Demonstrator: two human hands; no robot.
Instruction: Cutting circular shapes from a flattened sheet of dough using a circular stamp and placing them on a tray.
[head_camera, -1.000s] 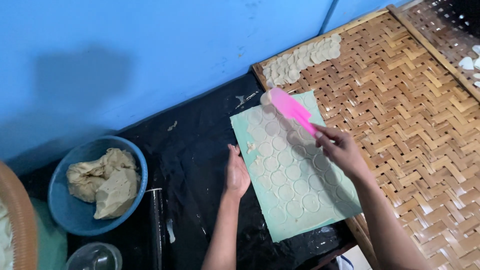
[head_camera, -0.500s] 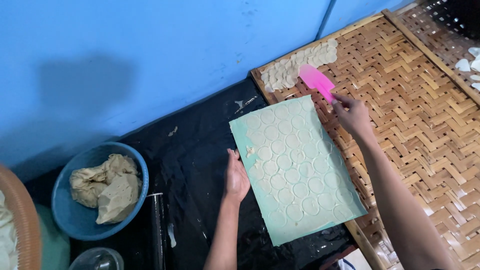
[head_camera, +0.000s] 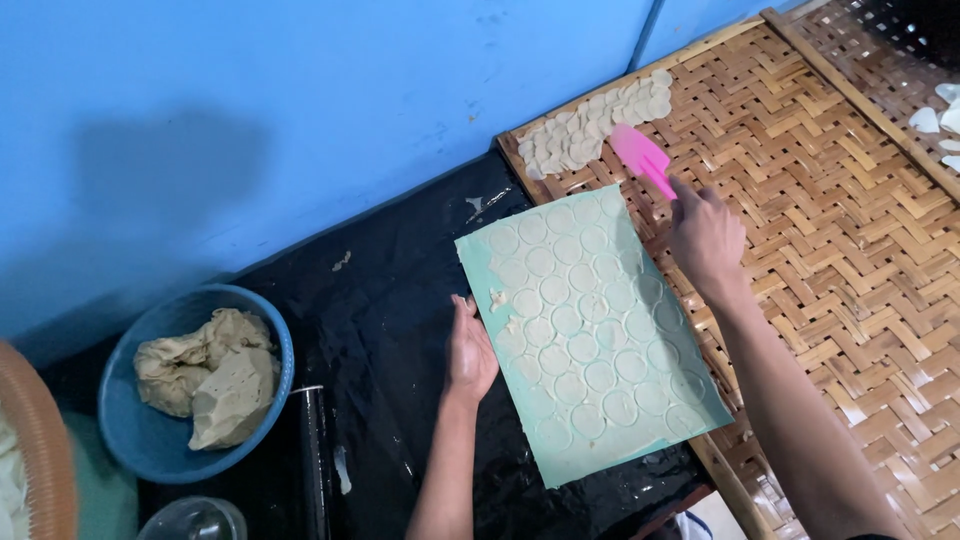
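Note:
A pale green mat (head_camera: 560, 470) lies on a black sheet (head_camera: 390, 300), covered with a thin dough layer cut into many round discs (head_camera: 570, 320). My left hand (head_camera: 470, 350) rests flat at the mat's left edge, fingers together, holding nothing. My right hand (head_camera: 705, 235) grips a pink plastic scraper (head_camera: 642, 155), whose blade hangs over the woven bamboo tray (head_camera: 820, 230), just past the mat's far right corner. Several cut dough discs (head_camera: 590, 130) lie in a pile on the tray's far left corner, close to the scraper.
A blue bowl (head_camera: 150, 450) at left holds lumps of dough (head_camera: 215, 375). A dark rolling pin (head_camera: 315, 460) lies beside it. A blue wall (head_camera: 300, 100) runs behind. A second woven tray (head_camera: 890, 60) with white pieces sits at far right. A glass jar (head_camera: 195, 520) stands at the bottom left.
My right hand has lifted the pink scraper off the mat's top end and carried it up and right over the bamboo tray. My left hand stayed on the mat's edge.

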